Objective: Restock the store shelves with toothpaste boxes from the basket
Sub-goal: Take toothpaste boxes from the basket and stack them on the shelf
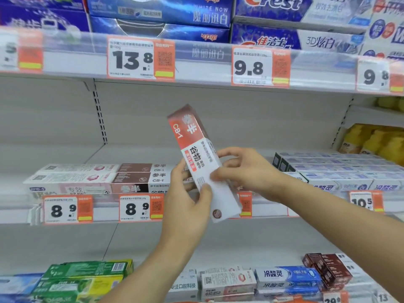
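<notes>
Holding a toothpaste box (197,158) between them in front of the middle shelf (135,154), both hands are busy: the left hand (188,193) wraps its fingers round the lower half of the box from the left, thumb on the white front face, and the right hand (238,167) pinches the right edge near the middle with its fingertips. The box is in the air, not touching any shelf, and stands nearly upright, tilted so that its red-brown end points up and a little to the left, while its white end with a round seal points down and to the right, toward the person; its long axis runs along that steep slant. Just behind the hands, on the same shelf, lies a stack of matching boxes (140,178) with the same brand mark, laid flat with their long sides facing out. Bare shelf shows far behind them, so this row is only partly filled. I judge that the held box must be turned flat to match before it goes in. The basket is not in view, so how many boxes are left cannot be told.
</notes>
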